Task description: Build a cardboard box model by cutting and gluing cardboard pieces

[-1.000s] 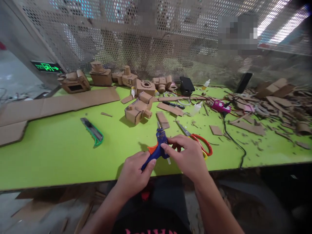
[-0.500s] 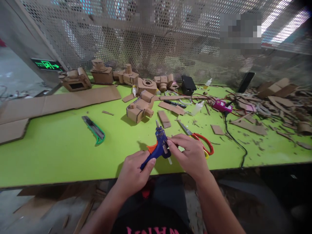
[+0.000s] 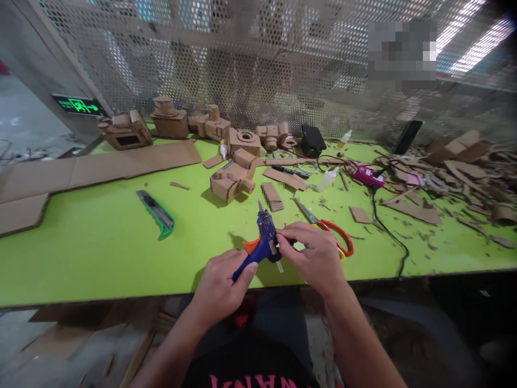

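A blue hot glue gun [image 3: 262, 241] with an orange trigger is held over the near edge of the green table [image 3: 97, 258], nozzle pointing away from me. My left hand [image 3: 220, 288] grips its handle. My right hand [image 3: 313, 256] pinches a pale glue stick [image 3: 277, 257] at the back of the gun. Red-handled scissors [image 3: 331, 229] lie just right of my right hand.
A green utility knife [image 3: 157, 213] lies to the left. A cardboard model [image 3: 232, 178] and a small cardboard stack [image 3: 272, 196] sit beyond the gun. More cardboard models line the mesh wall; flat cardboard sheets [image 3: 97, 167] lie left. Scraps, a pink device [image 3: 365, 175] and a black cable [image 3: 388, 231] clutter the right.
My hands and the glue gun have barely moved; my right fingers have shifted slightly on the glue stick at the back of the gun. The view has drifted a little.
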`<state>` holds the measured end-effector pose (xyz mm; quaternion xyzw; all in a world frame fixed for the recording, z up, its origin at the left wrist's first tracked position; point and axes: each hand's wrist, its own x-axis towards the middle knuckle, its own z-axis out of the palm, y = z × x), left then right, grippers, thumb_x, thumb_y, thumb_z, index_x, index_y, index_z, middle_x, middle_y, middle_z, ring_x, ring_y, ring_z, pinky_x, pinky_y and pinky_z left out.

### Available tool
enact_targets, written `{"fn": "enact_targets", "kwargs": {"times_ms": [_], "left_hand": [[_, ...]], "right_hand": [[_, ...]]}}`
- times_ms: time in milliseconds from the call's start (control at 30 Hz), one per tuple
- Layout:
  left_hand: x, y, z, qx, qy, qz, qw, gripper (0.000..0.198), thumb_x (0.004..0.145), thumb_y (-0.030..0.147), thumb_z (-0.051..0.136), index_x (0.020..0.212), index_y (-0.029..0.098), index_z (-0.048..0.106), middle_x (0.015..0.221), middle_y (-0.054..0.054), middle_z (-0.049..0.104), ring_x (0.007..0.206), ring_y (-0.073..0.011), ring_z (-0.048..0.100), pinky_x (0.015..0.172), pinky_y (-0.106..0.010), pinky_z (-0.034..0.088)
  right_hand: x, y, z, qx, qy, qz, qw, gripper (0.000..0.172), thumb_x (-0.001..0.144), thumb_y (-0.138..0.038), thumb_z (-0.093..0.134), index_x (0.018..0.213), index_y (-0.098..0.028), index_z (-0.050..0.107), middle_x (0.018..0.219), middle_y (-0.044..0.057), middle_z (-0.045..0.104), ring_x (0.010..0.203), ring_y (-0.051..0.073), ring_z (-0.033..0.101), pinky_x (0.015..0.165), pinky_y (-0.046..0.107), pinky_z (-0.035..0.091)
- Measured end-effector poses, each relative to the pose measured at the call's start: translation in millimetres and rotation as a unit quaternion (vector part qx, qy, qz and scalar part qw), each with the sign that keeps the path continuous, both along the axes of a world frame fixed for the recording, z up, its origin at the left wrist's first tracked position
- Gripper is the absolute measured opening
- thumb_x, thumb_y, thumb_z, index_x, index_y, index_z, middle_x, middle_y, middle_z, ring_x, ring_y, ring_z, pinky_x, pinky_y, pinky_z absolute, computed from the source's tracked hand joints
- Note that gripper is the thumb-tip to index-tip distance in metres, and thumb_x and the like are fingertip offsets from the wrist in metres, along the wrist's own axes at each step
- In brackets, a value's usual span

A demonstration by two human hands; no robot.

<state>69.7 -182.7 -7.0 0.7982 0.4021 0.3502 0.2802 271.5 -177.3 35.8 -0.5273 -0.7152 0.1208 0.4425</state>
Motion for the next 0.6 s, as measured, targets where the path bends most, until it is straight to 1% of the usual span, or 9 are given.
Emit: {"fn": "enact_targets", "kwargs": {"times_ms": [167, 267, 333, 400, 467, 600], "left_hand": [[-1.7, 0.9, 0.2, -0.028, -0.018, -0.002, 0.999, 0.025, 0.097, 0.029, 0.049, 0.076, 0.017, 0.054, 0.066, 0.001, 0.052, 0.061, -0.0121, 0.049, 0.059, -0.024, 0.036], [-2.5, 0.5, 1.1, -0.034, -0.017, 0.000, 0.999, 0.024, 0.097, 0.029, 0.049, 0.077, 0.017, 0.055, 0.067, 0.001, 0.053, 0.061, -0.0122, 0.049, 0.060, -0.024, 0.036], [-1.9, -0.4, 1.4, -0.027, -0.004, 0.004, 1.000, 0.024, 0.097, 0.029, 0.049, 0.078, 0.017, 0.056, 0.067, 0.001, 0.054, 0.062, -0.0127, 0.050, 0.060, -0.024, 0.037], [-0.2, -1.9, 0.8, 0.001, 0.013, 0.011, 1.000, 0.022, 0.097, 0.028, 0.050, 0.080, 0.017, 0.057, 0.069, 0.000, 0.055, 0.063, -0.0135, 0.051, 0.060, -0.025, 0.037], [1.9, -3.8, -1.1, 0.047, 0.029, 0.022, 0.998, 0.020, 0.097, 0.026, 0.049, 0.082, 0.016, 0.057, 0.070, -0.001, 0.056, 0.064, -0.0146, 0.052, 0.060, -0.026, 0.038], [4.8, -7.0, -6.5, 0.129, 0.048, 0.031, 0.990, 0.016, 0.096, 0.022, 0.049, 0.084, 0.016, 0.057, 0.071, -0.004, 0.058, 0.065, -0.0167, 0.053, 0.062, -0.027, 0.040]], "right_hand": [[4.0, 0.3, -2.1, -0.027, 0.024, -0.007, 0.999, 0.013, 0.085, -0.015, 0.062, 0.080, -0.018, 0.073, 0.076, 0.004, 0.074, 0.067, 0.016, 0.067, 0.061, 0.029, 0.054], [6.1, -1.4, -2.1, -0.037, 0.016, 0.012, 0.999, 0.013, 0.089, -0.018, 0.061, 0.088, -0.018, 0.074, 0.083, 0.005, 0.074, 0.074, 0.018, 0.069, 0.068, 0.030, 0.055], [6.2, -3.2, -1.2, -0.028, -0.010, 0.018, 0.999, 0.012, 0.090, -0.020, 0.063, 0.091, -0.019, 0.075, 0.085, 0.005, 0.075, 0.077, 0.018, 0.069, 0.071, 0.031, 0.056], [5.4, -5.1, 0.4, 0.000, -0.048, 0.017, 0.999, 0.012, 0.090, -0.018, 0.062, 0.089, -0.018, 0.074, 0.082, 0.005, 0.074, 0.074, 0.017, 0.069, 0.070, 0.029, 0.055], [4.4, -6.9, 2.2, 0.028, -0.092, 0.014, 0.995, 0.014, 0.091, -0.013, 0.059, 0.086, -0.016, 0.073, 0.079, 0.005, 0.073, 0.070, 0.016, 0.067, 0.067, 0.027, 0.053], [1.2, -9.0, 3.8, 0.046, -0.166, -0.005, 0.985, 0.015, 0.087, -0.008, 0.057, 0.078, -0.016, 0.067, 0.073, 0.004, 0.068, 0.065, 0.015, 0.062, 0.062, 0.026, 0.049]]}}
